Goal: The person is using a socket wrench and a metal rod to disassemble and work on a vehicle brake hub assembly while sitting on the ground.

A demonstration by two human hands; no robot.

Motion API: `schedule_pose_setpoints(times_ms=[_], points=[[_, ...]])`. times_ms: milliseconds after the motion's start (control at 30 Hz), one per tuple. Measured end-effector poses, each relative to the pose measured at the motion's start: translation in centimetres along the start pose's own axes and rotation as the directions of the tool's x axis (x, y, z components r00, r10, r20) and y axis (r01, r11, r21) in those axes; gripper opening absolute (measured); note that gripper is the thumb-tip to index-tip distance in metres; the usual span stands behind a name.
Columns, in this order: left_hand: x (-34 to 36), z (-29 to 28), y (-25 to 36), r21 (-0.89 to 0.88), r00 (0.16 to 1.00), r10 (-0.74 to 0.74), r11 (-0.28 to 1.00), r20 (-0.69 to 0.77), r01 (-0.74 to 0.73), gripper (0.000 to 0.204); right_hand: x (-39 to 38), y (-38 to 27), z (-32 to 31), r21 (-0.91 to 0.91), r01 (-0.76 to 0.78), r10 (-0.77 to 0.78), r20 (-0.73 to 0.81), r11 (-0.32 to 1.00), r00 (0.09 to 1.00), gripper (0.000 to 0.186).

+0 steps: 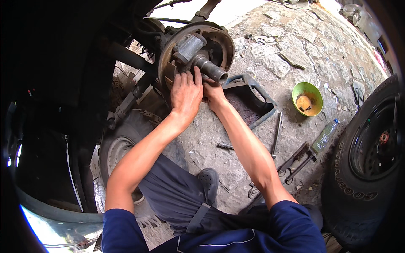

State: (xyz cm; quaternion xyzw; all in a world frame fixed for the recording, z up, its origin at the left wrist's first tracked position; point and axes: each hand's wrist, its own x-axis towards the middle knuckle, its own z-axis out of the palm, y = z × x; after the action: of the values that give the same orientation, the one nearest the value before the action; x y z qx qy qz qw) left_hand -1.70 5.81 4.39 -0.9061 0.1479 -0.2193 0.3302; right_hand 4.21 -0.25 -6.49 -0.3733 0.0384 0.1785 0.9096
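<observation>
A drum brake's round backing plate stands at the top centre, with a grey metal cylinder on it and a hollow spindle sticking out toward me. My left hand lies against the plate's lower part, below the cylinder, with its fingers stretched out and the index finger apart. Close beside it, my right hand reaches in under the spindle. Its fingers are mostly hidden there, so I cannot see what they touch. Beneath the spindle sits a dark cut-open plastic container with dark material inside.
Right of the container are a green bowl with orange-brown liquid, a long metal bar, a clear bottle and a dark brush. One wheel stands at right, another tyre lies at left. The stone ground is uneven.
</observation>
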Motion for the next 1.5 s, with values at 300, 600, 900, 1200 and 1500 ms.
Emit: schedule_pose_setpoints(times_ms=[300, 600, 900, 1200, 1500], points=[[0.2, 1.9, -0.2, 0.082, 0.999, 0.033, 0.996, 0.005, -0.034, 0.04, 1.4, 0.7, -0.9, -0.59, 0.182, -0.353, -0.187, 0.786, 0.917, 0.034], [-1.6, 2.8, 0.3, 0.329, 0.995, 0.067, 0.94, 0.076, -0.088, 0.042, -0.1, -0.6, -1.3, -0.759, 0.41, -0.642, -0.014, 0.506, 0.766, 0.035], [-2.2, 2.5, 1.9, 0.141, 0.99, 0.001, 0.99, 0.138, -0.02, 0.038, 0.9, 0.0, -2.2, -0.726, 0.522, -0.595, 0.195, 0.447, 0.78, 0.043], [-1.5, 2.9, 2.5, 0.09, 0.998, -0.035, 0.996, 0.055, 0.03, 0.026, 1.6, -1.1, -1.5, -0.496, 0.258, -0.267, 0.054, 0.829, 0.962, 0.043], [0.5, 2.9, 2.5, -0.082, 0.991, -0.042, 0.995, 0.125, 0.052, 0.02, 1.2, -1.3, -1.1, -0.207, 0.052, -0.049, 0.022, 0.977, 0.999, 0.011]])
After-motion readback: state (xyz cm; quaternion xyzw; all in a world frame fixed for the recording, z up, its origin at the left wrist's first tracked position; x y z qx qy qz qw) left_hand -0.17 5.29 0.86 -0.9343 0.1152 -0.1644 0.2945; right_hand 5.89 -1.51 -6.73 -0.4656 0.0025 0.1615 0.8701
